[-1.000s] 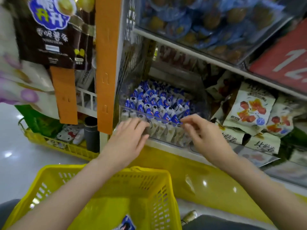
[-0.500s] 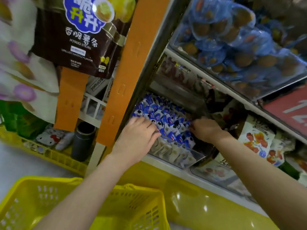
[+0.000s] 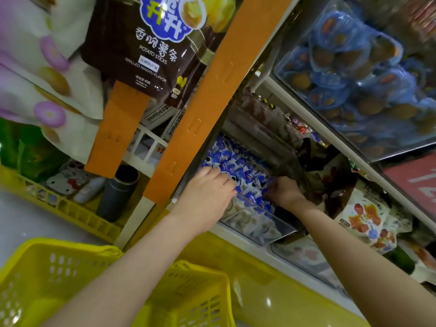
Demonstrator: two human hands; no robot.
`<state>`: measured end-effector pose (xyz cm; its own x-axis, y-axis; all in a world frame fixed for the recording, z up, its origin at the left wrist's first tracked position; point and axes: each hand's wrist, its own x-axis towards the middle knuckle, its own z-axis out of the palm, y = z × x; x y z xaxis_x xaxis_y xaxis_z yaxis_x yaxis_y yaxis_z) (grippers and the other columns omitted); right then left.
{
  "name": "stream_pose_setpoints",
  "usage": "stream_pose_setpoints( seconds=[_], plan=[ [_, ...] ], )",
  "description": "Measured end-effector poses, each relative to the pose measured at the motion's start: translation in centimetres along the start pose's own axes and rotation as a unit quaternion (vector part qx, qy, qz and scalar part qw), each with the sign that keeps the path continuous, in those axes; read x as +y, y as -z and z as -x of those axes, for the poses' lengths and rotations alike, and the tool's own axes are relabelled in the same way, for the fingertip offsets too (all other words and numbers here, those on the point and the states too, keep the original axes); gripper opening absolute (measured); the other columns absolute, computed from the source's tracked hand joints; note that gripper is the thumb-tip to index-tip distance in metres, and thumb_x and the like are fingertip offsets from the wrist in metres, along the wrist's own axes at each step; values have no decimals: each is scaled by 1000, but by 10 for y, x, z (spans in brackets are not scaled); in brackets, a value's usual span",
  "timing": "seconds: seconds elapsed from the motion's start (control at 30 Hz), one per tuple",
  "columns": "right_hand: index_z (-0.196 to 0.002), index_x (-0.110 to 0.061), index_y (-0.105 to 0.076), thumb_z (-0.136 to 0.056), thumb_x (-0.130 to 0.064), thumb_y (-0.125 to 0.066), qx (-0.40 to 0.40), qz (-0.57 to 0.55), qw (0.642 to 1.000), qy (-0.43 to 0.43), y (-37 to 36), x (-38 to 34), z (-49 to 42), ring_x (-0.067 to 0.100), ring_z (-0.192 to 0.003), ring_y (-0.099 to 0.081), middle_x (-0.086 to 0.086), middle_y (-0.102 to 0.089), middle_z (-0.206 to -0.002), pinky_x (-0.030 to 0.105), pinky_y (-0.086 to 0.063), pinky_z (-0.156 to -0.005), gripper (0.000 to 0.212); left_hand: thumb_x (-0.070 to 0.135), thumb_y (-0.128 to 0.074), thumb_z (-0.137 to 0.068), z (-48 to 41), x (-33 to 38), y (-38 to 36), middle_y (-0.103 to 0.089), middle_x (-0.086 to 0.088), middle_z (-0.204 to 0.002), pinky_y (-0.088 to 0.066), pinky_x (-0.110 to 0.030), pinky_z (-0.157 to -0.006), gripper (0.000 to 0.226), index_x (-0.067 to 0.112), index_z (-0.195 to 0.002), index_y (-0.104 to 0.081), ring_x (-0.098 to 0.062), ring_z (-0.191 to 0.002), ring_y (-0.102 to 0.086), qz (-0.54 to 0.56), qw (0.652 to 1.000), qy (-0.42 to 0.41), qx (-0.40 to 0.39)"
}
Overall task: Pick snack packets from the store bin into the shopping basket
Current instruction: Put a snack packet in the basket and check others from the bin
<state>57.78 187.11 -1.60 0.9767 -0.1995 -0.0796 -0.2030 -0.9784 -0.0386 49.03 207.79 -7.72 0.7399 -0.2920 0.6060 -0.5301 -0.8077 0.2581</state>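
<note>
Snack packets [image 3: 238,169], blue and white, fill the clear store bin [image 3: 262,228] on the shelf. My left hand [image 3: 207,192] rests on the pile, fingers nearly straight. My right hand [image 3: 286,192] curls its fingers into the pile, apparently pinching one packet. Step in hand: picking. Next, in my judgement: lift clear of the bin wall and lower into the yellow shopping basket [image 3: 70,244].

Blue-white snack packets [image 3: 245,175] heaped in bin [image 3: 280,228]

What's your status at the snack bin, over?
Left hand open on blue-and-white snack packets in clear plastic bin. Right hand curled among them, grip unclear. Yellow plastic basket below, nothing between.
</note>
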Motion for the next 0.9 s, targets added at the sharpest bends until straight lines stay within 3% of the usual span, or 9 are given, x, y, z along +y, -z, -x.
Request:
stream_pose_setpoints(
  seconds=[0.2,0.33,0.43,0.53,0.6,0.67,0.77,0.83,0.9],
  plan=[
    [-108,-15,-61,-87,-15,-58,167,-44,983,64,15,-2,27,23,-97,-61,4,-66,-106,38,-52,-83,22,31,-26,-101,-2,5,8,-60,2,-115,-25,-31,-97,35,19,-113,-56,-18,-110,-48,-2,999,24,-42],
    [-105,-24,-59,-87,-18,-58,278,-159,934,157,34,-15,65,10,-90,-61,-13,-60,-92,27,-51,-78,19,32,-31,-100,-7,9,17,-55,0,-124,-25,-31,-104,33,19,-121,-52,-17,-118,-44,39,994,58,-85],
    [-105,-17,-59,-86,-10,-61,290,-281,878,258,42,-26,101,3,-84,-59,-12,-59,-89,18,-50,-77,20,31,-35,-99,-6,18,27,-48,-1,-130,-32,-32,-102,36,16,-130,-44,-16,-121,-43,194,970,138,-56],
    [-104,-13,-59,-85,-4,-63,227,-424,832,278,37,-33,132,5,-81,-60,-6,-61,-88,17,-51,-78,22,31,-38,-98,4,27,40,-50,5,-121,-39,-17,-90,31,20,-125,-45,-4,-109,-49,353,912,206,-7],
    [-102,-14,-59,-84,-3,-63,147,-513,805,259,25,-37,148,9,-81,-60,-1,-61,-87,24,-53,-77,22,35,-37,-97,12,35,49,-55,15,-94,-39,-3,-69,15,28,-102,-49,10,-80,-51,459,849,262,14],
    [-98,-20,-58,-85,-4,-62,67,-570,787,228,8,-37,160,9,-80,-59,-1,-59,-85,27,-54,-76,22,36,-35,-97,21,42,56,-51,15,-68,-39,-6,-56,24,21,-83,-48,6,-58,-47,515,808,284,45],
    [-96,-16,-59,-89,-4,-56,-43,-610,767,193,-17,-39,169,6,-72,-59,2,-58,-85,20,-55,-67,14,30,-40,-97,36,46,58,-54,-4,-75,-42,-27,-65,30,3,-93,-50,-8,-67,-48,477,827,296,24],
    [-99,-2,-58,-94,-10,-49,-90,-606,768,184,-33,-41,173,13,-75,-60,9,-59,-85,24,-55,-67,13,21,-45,-96,48,43,56,-59,-11,-84,-44,-27,-68,24,0,-103,-53,-15,-74,-53,430,853,296,-5],
    [-91,-5,-59,-94,-13,-48,-109,-599,773,178,-50,-42,176,10,-72,-58,6,-59,-77,23,-54,-64,14,16,-48,-95,62,40,52,-63,-15,-93,-46,-28,-70,19,1,-104,-55,-22,-83,-59,417,859,294,-41]
  ],
)
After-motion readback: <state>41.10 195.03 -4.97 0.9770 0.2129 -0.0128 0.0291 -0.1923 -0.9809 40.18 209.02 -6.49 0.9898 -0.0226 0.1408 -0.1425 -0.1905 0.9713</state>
